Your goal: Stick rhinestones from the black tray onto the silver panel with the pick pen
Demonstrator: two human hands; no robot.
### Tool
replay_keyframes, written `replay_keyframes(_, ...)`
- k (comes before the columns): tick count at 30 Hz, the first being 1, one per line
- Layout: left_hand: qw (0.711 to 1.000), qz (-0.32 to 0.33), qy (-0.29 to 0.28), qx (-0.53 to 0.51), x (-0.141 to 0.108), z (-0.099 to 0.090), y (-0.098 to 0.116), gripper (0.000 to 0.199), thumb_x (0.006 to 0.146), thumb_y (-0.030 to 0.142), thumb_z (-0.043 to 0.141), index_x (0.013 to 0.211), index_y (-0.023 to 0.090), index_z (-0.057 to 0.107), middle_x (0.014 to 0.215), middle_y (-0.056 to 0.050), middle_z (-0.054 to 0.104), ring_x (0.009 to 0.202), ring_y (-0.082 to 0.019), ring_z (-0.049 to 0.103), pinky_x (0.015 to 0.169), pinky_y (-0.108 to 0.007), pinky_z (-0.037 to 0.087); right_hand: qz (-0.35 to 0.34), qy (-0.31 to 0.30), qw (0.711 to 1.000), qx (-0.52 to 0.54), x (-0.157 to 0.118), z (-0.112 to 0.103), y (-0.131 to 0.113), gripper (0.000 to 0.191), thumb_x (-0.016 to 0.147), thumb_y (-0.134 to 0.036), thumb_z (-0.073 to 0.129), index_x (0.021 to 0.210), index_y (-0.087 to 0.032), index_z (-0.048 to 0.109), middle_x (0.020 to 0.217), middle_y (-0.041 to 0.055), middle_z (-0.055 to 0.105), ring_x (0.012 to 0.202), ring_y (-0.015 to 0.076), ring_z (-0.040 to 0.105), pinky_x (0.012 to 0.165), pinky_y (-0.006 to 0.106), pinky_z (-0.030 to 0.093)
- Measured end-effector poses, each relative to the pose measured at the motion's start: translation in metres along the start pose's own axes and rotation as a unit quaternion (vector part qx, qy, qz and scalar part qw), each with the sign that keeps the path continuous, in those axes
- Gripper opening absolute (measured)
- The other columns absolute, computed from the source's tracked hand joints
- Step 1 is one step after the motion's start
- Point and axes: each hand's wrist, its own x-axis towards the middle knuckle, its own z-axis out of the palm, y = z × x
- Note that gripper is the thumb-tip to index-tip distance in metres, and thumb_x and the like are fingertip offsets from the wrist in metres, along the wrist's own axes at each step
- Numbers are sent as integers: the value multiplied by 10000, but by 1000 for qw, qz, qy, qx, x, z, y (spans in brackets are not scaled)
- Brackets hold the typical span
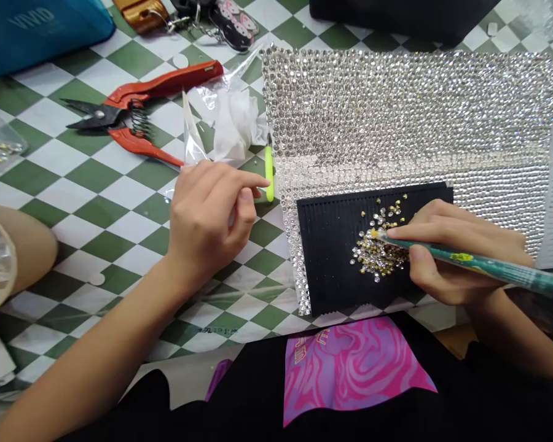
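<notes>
My right hand [461,252] is closed round a green pen-shaped rhinestone picker [483,265]. The picker's yellowish tip touches a pile of small clear and gold-backed rhinestones [380,258] on a black ridged tray [332,258]. Under the tray lies a wide sheet set with rows of sparkling rhinestones [396,104]. My left hand [212,221] rests on the table left of the sheet, with nothing visible held. Its index finger is stretched out to a neon yellow stick [270,175], apparently touching it; the other fingers are loosely bent.
Red-handled cutters [129,101] lie with open blades at the upper left, beside a clear plastic wrapper with white tissue [235,123]. A beige tub [32,252] stands at far left. A blue pouch [46,31], keys [198,21] and a black object [396,18] sit along the back.
</notes>
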Motion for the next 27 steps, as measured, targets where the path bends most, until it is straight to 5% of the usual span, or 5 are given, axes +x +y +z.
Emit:
replay_keyframes(7,1000,4,-2,3,1,-1,0,257,958,122,400,936,162,654,724,-29,633,714,-178,511,737,-330,401,9,27,1000,5,1,-3,1,317,744,-21,569,959,-217,697,673,-19,599,614,122,553,500,270,436)
replay_keyframes(13,1000,8,-2,3,0,0,-1,246,948,99,420,929,153,659,727,-39,639,717,-184,520,731,-340,398,-62,86,994,28,37,7,21,178,809,-68,597,885,-183,711,773,-13,710,634,100,593,595,281,481)
replay_keyframes(19,1000,14,-5,9,0,-1,-2,229,946,94,435,946,179,647,723,-21,641,707,-182,523,716,-339,403,-77,18,997,-20,78,23,29,116,859,-94,576,851,-163,670,826,-8,726,714,102,636,705,258,535)
replay_keyframes(27,999,-37,-31,-14,-1,-4,3,272,967,144,389,982,272,629,759,-16,645,741,-212,567,769,-380,412,-103,-14,993,-56,89,31,32,98,871,-101,588,837,-171,647,755,-21,700,695,111,626,700,264,532)
